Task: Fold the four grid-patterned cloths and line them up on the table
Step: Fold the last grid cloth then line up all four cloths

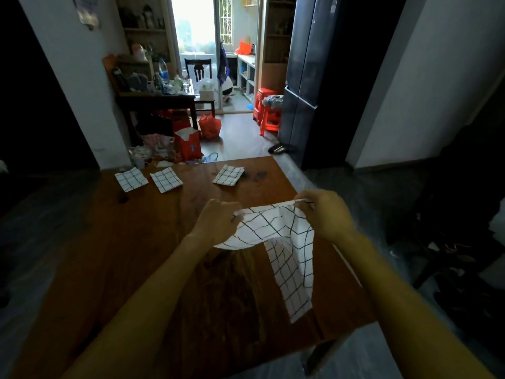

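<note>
Both hands hold a white cloth with a black grid (pixel 281 242) up over the wooden table (pixel 153 242). My left hand (pixel 218 220) pinches its top edge on the left and my right hand (pixel 325 212) pinches the top edge on the right. The cloth sags between them and a long part hangs down to the tabletop at the right. Three folded grid cloths lie along the table's far edge: one at the far left (pixel 131 179), one beside it (pixel 166 179), and one further right (pixel 228 175), set apart from the other two.
A dark stain (pixel 257 175) marks the table by the right folded cloth. Beyond the far edge stand red bags (pixel 188 144), a cluttered dark table (pixel 155 97), red stools (pixel 266 110) and a tall dark fridge (pixel 303 86). Dark floor surrounds the table.
</note>
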Action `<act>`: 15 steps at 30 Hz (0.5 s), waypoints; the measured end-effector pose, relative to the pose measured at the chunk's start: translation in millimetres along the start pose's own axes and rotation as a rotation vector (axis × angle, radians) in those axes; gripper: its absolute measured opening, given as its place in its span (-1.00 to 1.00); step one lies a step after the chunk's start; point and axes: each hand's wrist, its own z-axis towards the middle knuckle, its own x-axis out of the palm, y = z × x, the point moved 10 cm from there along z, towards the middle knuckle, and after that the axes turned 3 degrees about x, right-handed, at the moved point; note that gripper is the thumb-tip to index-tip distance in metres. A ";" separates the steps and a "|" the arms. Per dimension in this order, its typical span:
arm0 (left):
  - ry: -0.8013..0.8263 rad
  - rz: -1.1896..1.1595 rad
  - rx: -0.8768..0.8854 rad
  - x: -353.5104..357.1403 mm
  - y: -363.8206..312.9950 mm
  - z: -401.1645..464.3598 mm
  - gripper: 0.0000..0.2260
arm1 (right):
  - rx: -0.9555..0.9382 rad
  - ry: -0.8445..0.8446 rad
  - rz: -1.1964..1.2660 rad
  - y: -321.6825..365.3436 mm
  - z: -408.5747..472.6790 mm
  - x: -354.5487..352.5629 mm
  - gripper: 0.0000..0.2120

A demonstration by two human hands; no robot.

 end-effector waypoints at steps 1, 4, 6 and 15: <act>-0.023 0.000 -0.017 -8.8 5.8 1.7 -0.89 | 0.000 -0.023 -0.024 -1.7 5.6 -4.5 -0.90; -0.112 0.085 -0.058 -39.7 21.9 6.8 -0.85 | -0.052 -0.092 -0.062 4.0 23.6 -13.9 -0.89; -0.212 0.190 -0.065 -68.8 27.1 8.0 -0.86 | -0.124 -0.182 -0.077 17.6 34.7 -23.4 -0.89; -0.366 0.155 -0.271 -144.3 43.9 -42.0 -0.77 | -0.306 -0.423 0.117 61.6 25.0 -25.9 -0.84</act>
